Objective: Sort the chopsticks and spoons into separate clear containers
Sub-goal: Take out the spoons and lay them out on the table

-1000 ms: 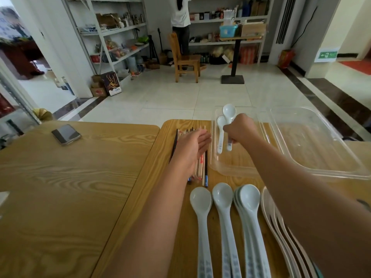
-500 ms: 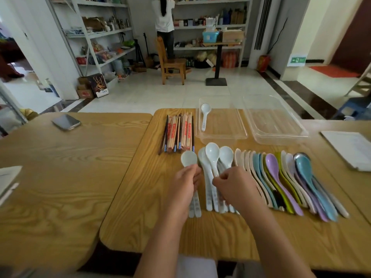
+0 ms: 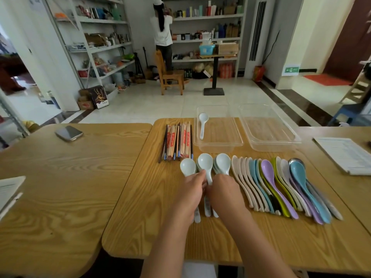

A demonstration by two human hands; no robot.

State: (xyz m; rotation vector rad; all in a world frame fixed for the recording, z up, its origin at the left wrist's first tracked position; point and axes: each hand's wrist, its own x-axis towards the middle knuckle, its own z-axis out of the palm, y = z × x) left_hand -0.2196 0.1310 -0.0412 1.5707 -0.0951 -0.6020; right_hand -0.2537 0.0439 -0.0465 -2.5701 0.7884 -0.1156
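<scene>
A bundle of chopsticks (image 3: pixel 177 142) lies at the table's far side. To its right stand two clear containers: the left container (image 3: pixel 217 146) holds one white spoon (image 3: pixel 202 123), and the right container (image 3: pixel 271 148) holds nothing. Three white spoons (image 3: pixel 205 162) lie side by side in front, then a row of several coloured spoons (image 3: pixel 281 187). My left hand (image 3: pixel 190 191) curls over the leftmost white spoon's handle, its fingertips at the middle one. My right hand (image 3: pixel 224 193) grips the handles of the middle and right white spoons. The handles are mostly hidden under my hands.
A phone (image 3: pixel 68 133) lies on the adjoining left table, with papers (image 3: pixel 10 189) at that table's left edge. A printed sheet pad (image 3: pixel 347 155) lies at the right. A person (image 3: pixel 162 33) stands at shelves beyond a wooden chair (image 3: pixel 170 75).
My right hand left the left container, and my left hand left the chopsticks. Both came back to the white spoons and have closed together on their handles.
</scene>
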